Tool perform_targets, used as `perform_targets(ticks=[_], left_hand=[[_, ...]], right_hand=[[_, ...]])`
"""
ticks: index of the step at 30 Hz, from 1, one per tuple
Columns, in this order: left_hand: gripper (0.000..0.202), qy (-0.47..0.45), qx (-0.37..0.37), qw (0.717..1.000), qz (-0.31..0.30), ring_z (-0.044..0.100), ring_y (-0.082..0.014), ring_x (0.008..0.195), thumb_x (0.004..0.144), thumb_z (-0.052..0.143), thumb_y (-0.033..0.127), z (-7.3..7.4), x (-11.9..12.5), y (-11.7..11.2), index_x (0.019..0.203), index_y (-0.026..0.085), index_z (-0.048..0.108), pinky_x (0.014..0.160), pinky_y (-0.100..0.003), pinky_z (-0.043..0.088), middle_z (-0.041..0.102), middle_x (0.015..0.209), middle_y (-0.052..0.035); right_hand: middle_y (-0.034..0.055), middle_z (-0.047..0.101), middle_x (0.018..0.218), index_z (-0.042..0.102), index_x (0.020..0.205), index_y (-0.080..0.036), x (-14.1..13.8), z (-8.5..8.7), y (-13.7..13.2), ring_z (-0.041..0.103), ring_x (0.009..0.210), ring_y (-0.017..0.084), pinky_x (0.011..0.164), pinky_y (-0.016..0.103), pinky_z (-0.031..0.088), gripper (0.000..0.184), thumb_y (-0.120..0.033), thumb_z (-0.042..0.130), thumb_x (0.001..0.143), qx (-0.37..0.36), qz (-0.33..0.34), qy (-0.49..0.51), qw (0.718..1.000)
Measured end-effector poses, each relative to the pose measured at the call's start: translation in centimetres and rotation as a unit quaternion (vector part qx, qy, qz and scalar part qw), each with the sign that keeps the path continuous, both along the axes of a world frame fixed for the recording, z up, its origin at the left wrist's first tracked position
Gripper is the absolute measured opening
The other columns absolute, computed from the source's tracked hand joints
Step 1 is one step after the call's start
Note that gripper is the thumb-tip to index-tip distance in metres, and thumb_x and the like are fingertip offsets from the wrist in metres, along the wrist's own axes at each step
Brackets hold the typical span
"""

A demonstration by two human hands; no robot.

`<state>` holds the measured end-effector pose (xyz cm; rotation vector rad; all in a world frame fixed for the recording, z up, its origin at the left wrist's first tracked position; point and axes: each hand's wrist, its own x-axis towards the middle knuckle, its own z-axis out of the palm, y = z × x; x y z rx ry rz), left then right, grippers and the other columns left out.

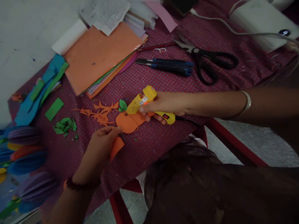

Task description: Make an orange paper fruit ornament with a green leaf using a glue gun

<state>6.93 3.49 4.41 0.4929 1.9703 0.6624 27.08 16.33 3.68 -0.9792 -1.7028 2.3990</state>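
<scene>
My right hand (162, 105) is wrapped around a yellow hot glue gun (147, 99), its nozzle end pointing down and left. Just below that end lies a rounded orange paper cutout (126, 123), with more orange paper running under my right hand. A small green paper leaf (122, 105) sits at the cutout's upper edge. With thumb and fingers together, my left hand (103, 144) pinches the cutout's left edge. An orange paper piece (116, 148) shows just below these fingers; whether they grip it too is unclear.
Orange scraps (101, 114), green scraps (65, 126) and a green strip (54, 109) lie to the left. Beyond are a paper stack (102, 56), a utility knife (167, 65), scissors (207, 60) and a white corded box (264, 23). Folded paper ornaments (25, 161) stand at far left.
</scene>
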Motion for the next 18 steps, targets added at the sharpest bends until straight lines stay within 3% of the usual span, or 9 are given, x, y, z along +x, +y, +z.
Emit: perform_targets(ticks=[4, 8, 10, 13, 16, 18], left_hand=[[0.022, -0.041, 0.020, 0.998, 0.043, 0.043, -0.0066, 0.041, 0.071, 0.071, 0.036, 0.6, 0.1, -0.7, 0.063, 0.016, 0.066, 0.038, -0.017, 0.029, 0.051, 0.047, 0.0026], [0.032, -0.132, 0.006, 0.987, 0.093, 0.033, -0.0061, 0.035, 0.080, 0.061, 0.043, 1.1, 1.3, -3.8, 0.061, 0.017, 0.060, 0.034, -0.018, 0.022, 0.045, 0.047, 0.0029], [0.032, -0.238, 0.047, 0.959, 0.149, 0.029, -0.0036, 0.035, 0.081, 0.061, 0.042, 1.4, 2.6, -5.3, 0.062, 0.016, 0.058, 0.035, -0.017, 0.023, 0.044, 0.051, 0.0040], [0.031, -0.333, 0.119, 0.918, 0.181, 0.028, -0.0024, 0.037, 0.084, 0.060, 0.040, 1.4, 4.5, -6.0, 0.065, 0.015, 0.058, 0.036, -0.015, 0.024, 0.044, 0.053, 0.0038], [0.037, -0.320, 0.191, 0.907, 0.194, 0.027, -0.0031, 0.038, 0.089, 0.055, 0.044, 1.1, 6.0, -4.6, 0.064, 0.016, 0.055, 0.037, -0.016, 0.023, 0.040, 0.053, 0.0043], [0.042, -0.242, 0.218, 0.925, 0.198, 0.026, -0.0049, 0.040, 0.091, 0.050, 0.051, 0.8, 6.9, -3.2, 0.064, 0.019, 0.047, 0.039, -0.018, 0.026, 0.036, 0.054, 0.0048]], right_hand=[[-0.0013, 0.059, 0.065, 0.056, 0.077, -0.013, 0.0, -0.2, 0.1, 0.045, 0.037, 0.004, 0.033, 0.016, 0.040, 0.021, -0.022, 0.050, 0.095, -0.004, -0.001, -0.009, 1.000], [-0.0003, 0.061, 0.065, 0.057, 0.075, -0.014, 0.1, -0.7, 0.4, 0.044, 0.037, 0.004, 0.033, 0.016, 0.039, 0.020, -0.025, 0.055, 0.092, -0.024, -0.005, 0.031, 0.999], [-0.0007, 0.061, 0.062, 0.058, 0.076, -0.014, 0.3, -0.8, 0.3, 0.044, 0.038, 0.004, 0.034, 0.015, 0.038, 0.019, -0.026, 0.058, 0.090, -0.036, -0.004, 0.060, 0.998], [-0.0028, 0.061, 0.062, 0.059, 0.080, -0.014, 0.5, -0.4, -0.9, 0.046, 0.042, 0.004, 0.038, 0.014, 0.040, 0.010, -0.022, 0.063, 0.084, -0.021, -0.007, 0.096, 0.995], [-0.0038, 0.062, 0.069, 0.059, 0.085, -0.015, 0.3, 0.6, -3.4, 0.052, 0.051, 0.005, 0.048, 0.016, 0.047, 0.013, -0.016, 0.069, 0.076, 0.016, -0.034, 0.115, 0.993], [-0.0035, 0.063, 0.075, 0.058, 0.084, -0.017, 0.0, 1.0, -5.2, 0.057, 0.061, 0.007, 0.059, 0.019, 0.052, 0.018, -0.015, 0.071, 0.072, 0.034, -0.060, 0.144, 0.987]])
